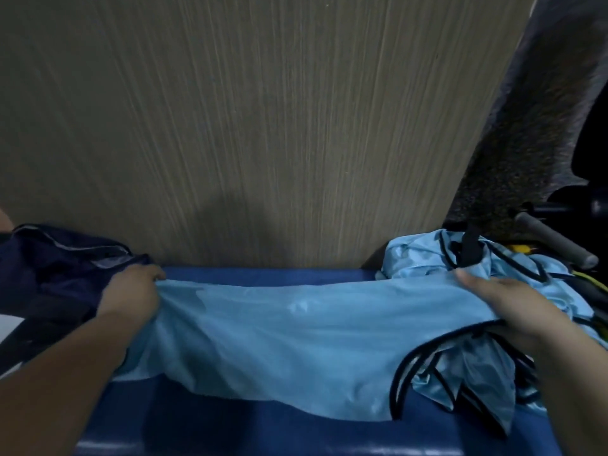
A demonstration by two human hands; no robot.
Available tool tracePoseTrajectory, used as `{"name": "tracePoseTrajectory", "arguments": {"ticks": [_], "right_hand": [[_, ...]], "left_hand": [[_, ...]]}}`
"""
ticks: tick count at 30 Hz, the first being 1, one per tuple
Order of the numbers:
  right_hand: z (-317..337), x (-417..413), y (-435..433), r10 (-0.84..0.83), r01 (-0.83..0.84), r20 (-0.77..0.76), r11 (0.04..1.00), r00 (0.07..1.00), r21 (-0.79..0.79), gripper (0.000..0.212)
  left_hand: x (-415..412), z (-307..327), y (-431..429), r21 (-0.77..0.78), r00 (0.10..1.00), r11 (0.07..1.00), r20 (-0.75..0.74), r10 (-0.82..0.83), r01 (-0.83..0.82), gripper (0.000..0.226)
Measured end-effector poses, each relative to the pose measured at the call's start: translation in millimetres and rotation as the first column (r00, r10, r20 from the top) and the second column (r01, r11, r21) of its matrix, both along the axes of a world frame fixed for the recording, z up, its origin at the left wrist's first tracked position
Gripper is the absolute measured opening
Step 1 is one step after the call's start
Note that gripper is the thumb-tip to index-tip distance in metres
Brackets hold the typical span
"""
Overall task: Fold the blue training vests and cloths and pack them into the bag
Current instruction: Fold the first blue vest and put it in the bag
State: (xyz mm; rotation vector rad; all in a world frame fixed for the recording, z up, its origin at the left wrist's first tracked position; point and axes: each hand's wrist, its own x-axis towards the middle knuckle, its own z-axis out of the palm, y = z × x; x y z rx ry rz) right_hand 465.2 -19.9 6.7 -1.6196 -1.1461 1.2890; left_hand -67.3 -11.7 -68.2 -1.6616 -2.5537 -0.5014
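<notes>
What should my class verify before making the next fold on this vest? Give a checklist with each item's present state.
1. Grip of the left hand on the left end of the vest: ok.
2. Hold of the right hand on its right end: ok.
3. The vest smooth: not ok, its lower edge is wavy.
4. The vest clear of the pile: not ok, its right end lies over the pile.
5. The bag within reach: ok, beside the left hand.
6. The bag open: cannot tell.

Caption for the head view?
Left hand and right hand grip a light blue vest spread on a blue bench, navy bag at left.
</notes>
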Motion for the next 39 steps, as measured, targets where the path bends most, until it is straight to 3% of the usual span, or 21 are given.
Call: {"name": "tracePoseTrajectory", "arguments": {"ticks": [2, 4, 6, 8, 10, 12, 16, 20, 23, 26, 28, 30, 32, 34, 36, 38, 39], "right_hand": [[-2, 4, 3, -0.075, 0.075, -0.093, 0.997, 0.993, -0.006, 0.068], [-3, 5, 3, -0.114, 0.115, -0.088, 0.993, 0.990, 0.005, 0.060], [-5, 4, 1, -0.126, 0.127, -0.039, 0.992, 0.991, 0.014, 0.041], [-6, 1, -1, -0.130, 0.130, -0.014, 0.991, 0.991, 0.028, 0.033], [-7, -1, -2, -0.138, 0.138, -0.013, 0.990, 0.990, 0.042, 0.033], [-6, -2, -3, -0.142, 0.145, -0.049, 0.988, 0.989, 0.052, 0.031], [3, 0, -7, -0.191, 0.203, -0.141, 0.976, 0.971, 0.077, 0.027], [8, 5, -13, -0.179, 0.205, -0.163, 0.966, 0.970, 0.158, 0.042], [7, 2, -17, -0.178, 0.200, -0.183, 0.974, 0.967, 0.109, 0.033], [8, -3, -21, -0.116, 0.140, -0.189, 0.982, 0.975, 0.123, 0.033], [8, -5, -23, -0.096, 0.125, -0.169, 0.978, 0.981, 0.167, 0.030], [7, -8, -22, -0.098, 0.131, -0.171, 0.973, 0.980, 0.190, 0.035], [5, -13, -20, -0.077, 0.119, -0.207, 0.973, 0.975, 0.198, 0.042], [2, -19, -16, -0.049, 0.097, -0.219, 0.972, 0.974, 0.212, 0.037], [1, -34, -13, -0.006, 0.061, -0.241, 0.973, 0.971, 0.222, 0.029], [3, -55, -14, 0.056, 0.003, -0.229, 0.969, 0.972, 0.246, 0.045], [2, -67, -13, 0.107, -0.048, -0.220, 0.966, 0.970, 0.255, 0.061]], "left_hand": [[7, 7, 5, -0.018, 0.976, 0.999, -0.216, -0.037, 0.034, 0.039], [26, 5, 8, 0.009, 0.938, 0.997, -0.340, -0.071, 0.079, 0.040], [55, -12, 9, 0.089, 0.920, 0.949, -0.287, -0.266, 0.302, 0.041], [91, -38, -3, 0.171, 0.812, 0.795, -0.188, -0.553, 0.582, 0.036], [124, -65, -23, 0.190, 0.732, 0.708, -0.128, -0.669, 0.680, 0.038], [147, -76, -44, 0.099, 0.723, 0.716, -0.063, -0.688, 0.691, 0.054], [164, -62, -62, -0.228, 0.795, 0.769, 0.035, -0.606, 0.597, 0.099], [194, -48, -88, -0.392, 0.800, 0.713, 0.116, -0.589, 0.582, 0.110], [212, -42, -93, -0.409, 0.846, 0.756, 0.083, -0.527, 0.511, 0.115], [232, -34, -89, -0.246, 0.846, 0.824, -0.029, -0.533, 0.511, 0.102], [244, -33, -83, -0.242, 0.765, 0.740, 0.017, -0.643, 0.628, 0.084], [251, -38, -78, -0.353, 0.665, 0.596, 0.110, -0.739, 0.721, 0.081], [254, -42, -77, -0.409, 0.656, 0.556, 0.155, -0.739, 0.723, 0.085], [255, -41, -77, -0.340, 0.670, 0.596, 0.165, -0.724, 0.728, 0.084], [259, -33, -79, -0.157, 0.675, 0.657, 0.187, -0.714, 0.738, 0.079], [261, -22, -83, 0.114, 0.626, 0.749, 0.476, -0.618, 0.653, 0.066], [262, -16, -84, 0.202, 0.529, 0.816, 0.674, -0.517, 0.541, 0.057]]}}
